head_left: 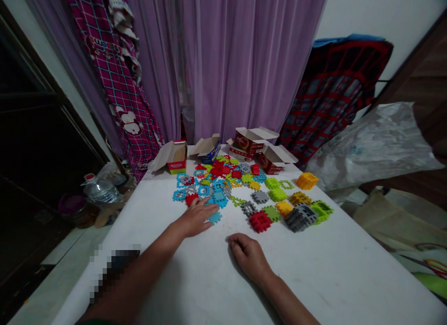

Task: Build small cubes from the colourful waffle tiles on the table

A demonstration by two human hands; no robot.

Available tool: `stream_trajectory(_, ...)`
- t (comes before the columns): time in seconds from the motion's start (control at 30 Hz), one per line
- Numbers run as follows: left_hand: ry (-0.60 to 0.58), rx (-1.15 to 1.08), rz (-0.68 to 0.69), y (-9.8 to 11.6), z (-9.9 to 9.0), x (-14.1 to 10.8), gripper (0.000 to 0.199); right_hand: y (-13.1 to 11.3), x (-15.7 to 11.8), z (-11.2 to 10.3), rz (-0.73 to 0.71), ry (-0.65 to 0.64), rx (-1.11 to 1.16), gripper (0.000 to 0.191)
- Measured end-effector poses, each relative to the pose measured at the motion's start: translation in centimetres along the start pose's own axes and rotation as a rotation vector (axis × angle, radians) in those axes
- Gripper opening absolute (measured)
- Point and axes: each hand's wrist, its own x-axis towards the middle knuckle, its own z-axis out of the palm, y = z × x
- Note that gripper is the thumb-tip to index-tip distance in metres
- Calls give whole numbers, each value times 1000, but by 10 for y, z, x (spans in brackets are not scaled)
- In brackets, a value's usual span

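- On the white tabletop (335, 274), interlocking plastic pieces (219, 168) lie in a loose multicoloured spread, forward of the 2 hands.
- Left hand (198, 218): palm down, grip spread, fingers over the near side of the spread; 1 light-blue piece (215, 218) lies just beside it, as does 1 red piece (191, 199).
- Right hand (248, 254): resting on the tabletop, grip curled inward with fingers pressed together, apart from the pieces.
- Right of the spread: red stack (260, 221), grey stack (299, 218), yellow stack (307, 180).
- Far edge: open cartons (211, 154).
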Motion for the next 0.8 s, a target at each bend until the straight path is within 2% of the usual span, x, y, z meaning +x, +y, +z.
stream_trajectory(0.1,-119,40,56,-1,-15,11,68,0,-4,1,-112,-21,-46,28)
stream_trajectory(0.17,-124,65,79,0,-20,15,70,1,-5,3,-158,-26,-58,29)
stream_trajectory(0.33,-22,59,104,1,-20,12,57,4,0,4,-166,-19,-16,30)
stream_trajectory(0.43,46,18,6,8,-16,11,50,4,1,5,-161,-17,15,29)
stream_trajectory(0.5,117,-21,-86,18,-14,19,43,4,1,5,-163,-15,36,28)
stream_trajectory(0.57,199,-39,-167,29,-15,37,35,5,1,6,-170,-13,54,28)
stream_trajectory(0.67,279,1,-255,44,-18,77,31,6,2,7,-178,-9,73,28)
stream_trajectory(0.8,267,86,-272,53,-17,130,33,6,3,7,-164,-2,107,28)
